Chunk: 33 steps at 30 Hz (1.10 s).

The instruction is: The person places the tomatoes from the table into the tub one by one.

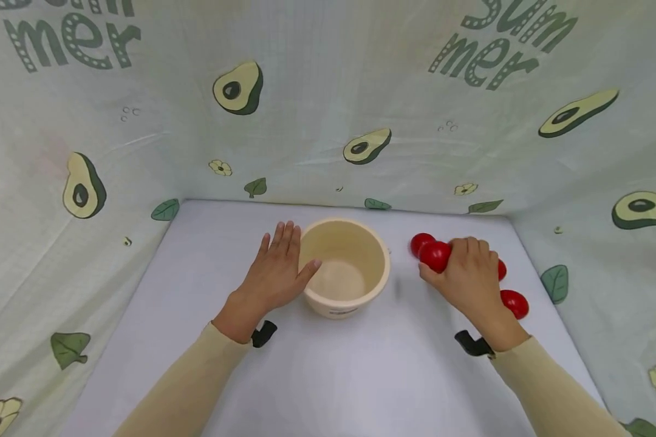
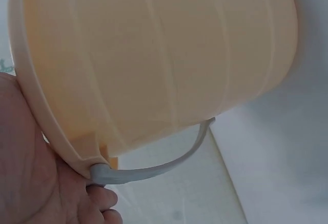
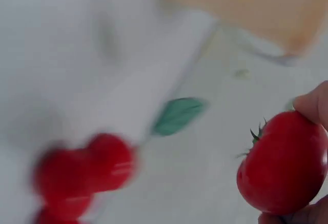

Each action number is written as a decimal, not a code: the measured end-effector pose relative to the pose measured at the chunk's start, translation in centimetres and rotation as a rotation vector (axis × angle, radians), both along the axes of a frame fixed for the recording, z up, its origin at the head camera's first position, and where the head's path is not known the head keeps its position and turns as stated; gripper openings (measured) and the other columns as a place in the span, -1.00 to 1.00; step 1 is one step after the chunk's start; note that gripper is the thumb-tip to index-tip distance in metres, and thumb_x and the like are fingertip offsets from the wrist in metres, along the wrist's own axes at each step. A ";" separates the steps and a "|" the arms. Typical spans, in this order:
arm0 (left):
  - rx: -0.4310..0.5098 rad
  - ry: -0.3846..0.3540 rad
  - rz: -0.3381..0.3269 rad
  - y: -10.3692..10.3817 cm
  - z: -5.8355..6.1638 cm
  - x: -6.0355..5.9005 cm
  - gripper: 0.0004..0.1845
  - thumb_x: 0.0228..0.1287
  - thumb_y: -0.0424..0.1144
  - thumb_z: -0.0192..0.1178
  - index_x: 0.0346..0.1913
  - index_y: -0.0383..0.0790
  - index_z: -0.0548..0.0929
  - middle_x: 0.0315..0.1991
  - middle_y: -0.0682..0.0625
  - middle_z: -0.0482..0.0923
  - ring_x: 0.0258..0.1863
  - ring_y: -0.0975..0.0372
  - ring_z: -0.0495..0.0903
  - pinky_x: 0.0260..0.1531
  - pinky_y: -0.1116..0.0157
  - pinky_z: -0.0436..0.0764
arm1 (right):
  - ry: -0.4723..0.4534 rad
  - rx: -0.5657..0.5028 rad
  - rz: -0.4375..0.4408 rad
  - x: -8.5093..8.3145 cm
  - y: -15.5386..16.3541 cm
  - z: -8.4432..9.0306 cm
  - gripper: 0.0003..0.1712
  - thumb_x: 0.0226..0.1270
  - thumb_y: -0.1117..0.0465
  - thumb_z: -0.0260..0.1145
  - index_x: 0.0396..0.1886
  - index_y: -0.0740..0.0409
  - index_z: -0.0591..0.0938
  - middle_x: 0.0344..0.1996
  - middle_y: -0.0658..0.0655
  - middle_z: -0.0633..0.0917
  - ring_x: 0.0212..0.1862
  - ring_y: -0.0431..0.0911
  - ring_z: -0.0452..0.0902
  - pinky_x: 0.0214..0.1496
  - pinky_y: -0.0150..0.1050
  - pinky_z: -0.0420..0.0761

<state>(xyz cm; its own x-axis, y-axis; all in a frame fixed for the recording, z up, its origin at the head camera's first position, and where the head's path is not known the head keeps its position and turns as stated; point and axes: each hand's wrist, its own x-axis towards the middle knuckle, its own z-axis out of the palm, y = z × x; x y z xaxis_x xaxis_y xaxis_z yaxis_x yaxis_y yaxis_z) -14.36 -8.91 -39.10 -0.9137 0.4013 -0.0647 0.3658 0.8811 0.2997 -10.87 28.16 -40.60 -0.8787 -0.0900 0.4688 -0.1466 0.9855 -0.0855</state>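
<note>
Cream bucket point(image 1: 345, 267) stands upright on the white table point(image 1: 328, 376), about centre, far half. Left hand point(image 1: 276, 273) lies flat against the bucket's left wall, fingers straight and together, thumb tip touching the rim; it grips nothing. Left wrist view shows the bucket wall point(image 2: 159, 65) close up, with a grey handle point(image 2: 154, 170) hanging down from the rim beside the palm point(image 2: 31, 183). Right hand point(image 1: 470, 276) is to the right of the bucket, well apart from it, fingers curled around 1 red tomato point(image 1: 435, 255), held just off the table or barely on it, can't tell which. Right wrist view shows that tomato point(image 3: 283, 161) pinched between fingertips point(image 3: 312, 103), green stem end facing left. Another tomato point(image 1: 420, 242) sits just behind the held 1, touching it. 2 more red tomatoes point(image 1: 514, 303) lie near the right table edge, partly hidden by the hand; blurred in the wrist view point(image 3: 84, 170), maybe 3 there. Avocado-print cloth point(image 1: 328, 109) walls off the far side and both flanks.
</note>
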 end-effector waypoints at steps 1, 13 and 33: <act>0.005 0.001 0.001 0.0 0.1 0.0 -0.03 0.65 0.30 -0.23 0.68 -0.43 -0.16 0.73 -0.30 -0.29 0.73 -0.10 -0.35 0.67 -0.16 -0.23 | 0.007 -0.011 0.037 -0.6 -1.2 1.4 -0.22 0.06 -0.11 0.55 -0.09 0.51 0.51 -0.23 0.45 0.58 -0.14 0.31 0.47 -0.18 0.26 0.55; 0.009 0.062 -0.019 0.2 -0.6 0.4 -0.18 0.71 0.13 -0.21 0.68 -0.42 -0.05 0.71 -0.29 -0.14 0.72 -0.10 -0.23 0.66 -0.20 -0.11 | -0.150 0.244 0.453 -3.3 -13.9 3.4 -0.27 0.16 -0.30 0.41 -0.07 0.30 0.61 -0.20 0.20 0.66 -0.09 0.08 0.53 -0.01 -0.03 0.64; -0.053 0.053 0.053 0.2 -0.6 -0.1 -0.15 0.66 0.17 -0.21 0.69 -0.38 -0.07 0.72 -0.25 -0.17 0.73 -0.08 -0.23 0.67 -0.16 -0.18 | -0.191 0.307 0.548 -4.4 -16.1 1.1 -0.28 0.20 -0.35 0.43 -0.09 0.23 0.61 -0.30 0.11 0.59 -0.15 0.01 0.47 0.00 -0.11 0.49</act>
<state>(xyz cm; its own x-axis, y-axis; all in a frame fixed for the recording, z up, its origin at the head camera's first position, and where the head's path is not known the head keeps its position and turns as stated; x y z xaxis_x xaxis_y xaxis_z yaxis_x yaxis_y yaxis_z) -14.47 -8.72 -39.68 -0.9364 0.3492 -0.0353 0.3321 0.9140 0.2330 -15.23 12.07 -39.46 -0.7328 -0.6531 0.1908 -0.6445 0.7562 0.1134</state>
